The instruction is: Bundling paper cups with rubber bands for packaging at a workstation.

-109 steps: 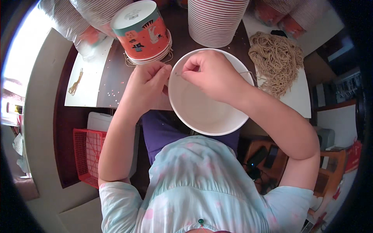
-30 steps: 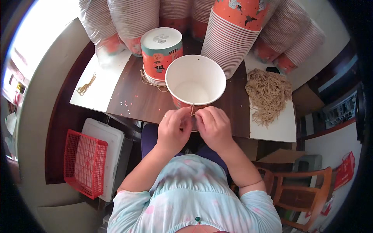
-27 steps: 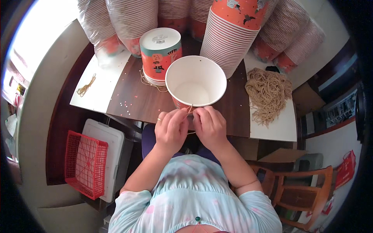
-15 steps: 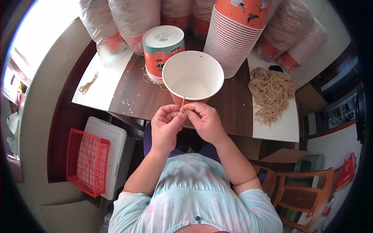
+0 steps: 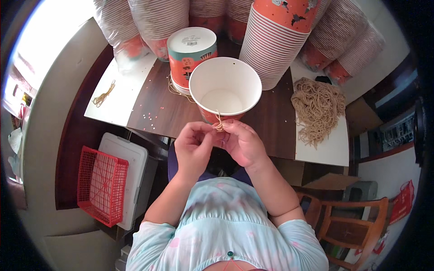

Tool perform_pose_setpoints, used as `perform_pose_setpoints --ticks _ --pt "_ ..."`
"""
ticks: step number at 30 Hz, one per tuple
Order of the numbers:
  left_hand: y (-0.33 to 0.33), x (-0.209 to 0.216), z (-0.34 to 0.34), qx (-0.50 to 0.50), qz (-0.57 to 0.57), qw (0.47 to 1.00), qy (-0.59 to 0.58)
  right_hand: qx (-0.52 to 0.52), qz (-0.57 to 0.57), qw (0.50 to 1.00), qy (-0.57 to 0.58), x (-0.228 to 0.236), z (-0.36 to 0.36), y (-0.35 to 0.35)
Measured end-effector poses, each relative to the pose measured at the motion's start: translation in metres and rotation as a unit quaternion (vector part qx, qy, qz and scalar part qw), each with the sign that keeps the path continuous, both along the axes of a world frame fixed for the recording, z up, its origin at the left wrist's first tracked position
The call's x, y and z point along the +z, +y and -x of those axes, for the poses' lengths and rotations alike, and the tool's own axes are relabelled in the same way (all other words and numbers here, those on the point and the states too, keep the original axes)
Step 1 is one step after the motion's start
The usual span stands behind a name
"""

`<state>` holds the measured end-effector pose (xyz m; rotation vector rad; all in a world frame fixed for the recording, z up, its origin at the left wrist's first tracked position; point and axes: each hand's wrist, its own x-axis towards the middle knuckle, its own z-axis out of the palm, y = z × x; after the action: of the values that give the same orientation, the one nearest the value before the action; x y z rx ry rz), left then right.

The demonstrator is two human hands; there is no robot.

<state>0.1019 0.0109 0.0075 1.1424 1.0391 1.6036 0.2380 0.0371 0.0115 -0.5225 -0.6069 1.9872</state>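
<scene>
A large paper bucket (image 5: 226, 86), white inside with an orange outside, stands open side up before me at the table's near edge. A tan cord (image 5: 219, 122) hangs over its near rim, and its lower part is bunched in small loops between my hands. My left hand (image 5: 194, 147) pinches the cord from the left with thumb and forefinger. From the right, my right hand (image 5: 244, 142) grips the loops in its fingertips. Behind the bucket sits an upside-down bucket (image 5: 192, 56), orange and teal, with cord loops at its base.
A tall stack of nested buckets (image 5: 271, 49) rises at the back right. Plastic-wrapped stacks (image 5: 158, 22) line the back. A heap of tan cords (image 5: 318, 108) lies on the right, and a small cord bundle (image 5: 104, 94) on the left. A red basket (image 5: 101, 185) stands lower left.
My fingers have shifted slightly right, and the cord now shows as several small loops between them. My right hand has turned a little. The bucket has stayed in place.
</scene>
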Motion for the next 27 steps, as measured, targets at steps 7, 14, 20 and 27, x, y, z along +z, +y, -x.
perform_pose_setpoints --ticks 7,14,20,27 --pt "-0.002 -0.003 0.001 0.003 -0.070 0.982 0.173 -0.023 0.017 0.999 -0.032 -0.008 0.000 -0.002" --pt "-0.004 -0.002 0.000 0.034 -0.116 0.969 0.214 -0.015 0.016 0.999 -0.032 -0.010 0.003 -0.002" --pt "-0.003 -0.007 0.010 0.044 -0.104 0.957 0.269 -0.023 0.042 0.996 -0.070 -0.007 0.002 0.001" --pt "0.005 -0.015 0.016 -0.104 0.054 0.990 -0.080 -0.054 0.010 0.990 -0.132 0.001 0.010 0.000"
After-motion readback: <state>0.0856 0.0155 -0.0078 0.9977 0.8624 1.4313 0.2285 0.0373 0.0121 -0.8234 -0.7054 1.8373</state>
